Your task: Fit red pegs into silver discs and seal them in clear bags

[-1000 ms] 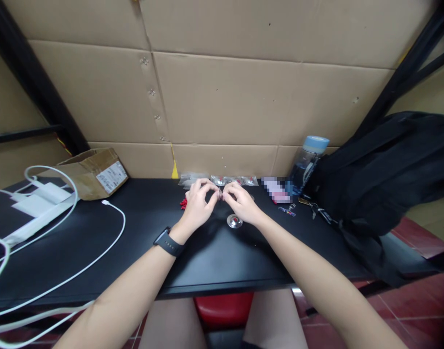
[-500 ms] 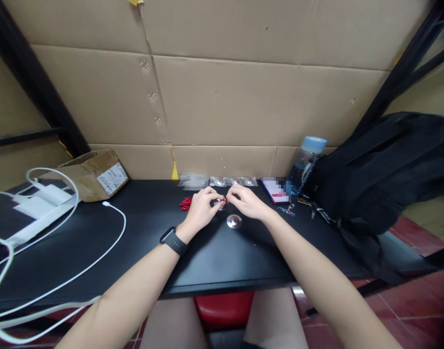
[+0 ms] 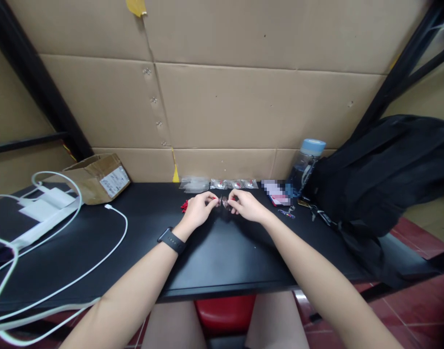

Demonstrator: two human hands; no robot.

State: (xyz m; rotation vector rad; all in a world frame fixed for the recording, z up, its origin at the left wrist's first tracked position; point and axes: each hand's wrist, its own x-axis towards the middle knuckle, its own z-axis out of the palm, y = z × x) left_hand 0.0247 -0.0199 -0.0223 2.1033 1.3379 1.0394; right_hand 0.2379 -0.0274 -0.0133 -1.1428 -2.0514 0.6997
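Above the black table, my left hand (image 3: 199,209) pinches a small round metal disc with a red centre, held on edge and partly hidden by the fingers. Facing it, my right hand (image 3: 248,206) pinches a second shiny metal disc (image 3: 225,203) by its red middle. The two discs are close together; whether they touch I cannot tell. A pile of small red pieces (image 3: 184,206) lies just left of my left hand. Behind the hands are clear packets (image 3: 236,184) with similar discs inside, and a stack of flat clear plastic bags (image 3: 193,184).
At left stand an open cardboard box (image 3: 105,179) and a white power strip (image 3: 47,220) with chargers and white cables (image 3: 125,228). To the right are a phone (image 3: 278,196), a keychain (image 3: 287,212), a blue-lidded water bottle (image 3: 307,165) and a black backpack (image 3: 385,165). Cardboard lines the back.
The metal disc that lay on the table below my hands is now off it, pinched in my right hand. My hands have brought the two discs edge-on, face to face.
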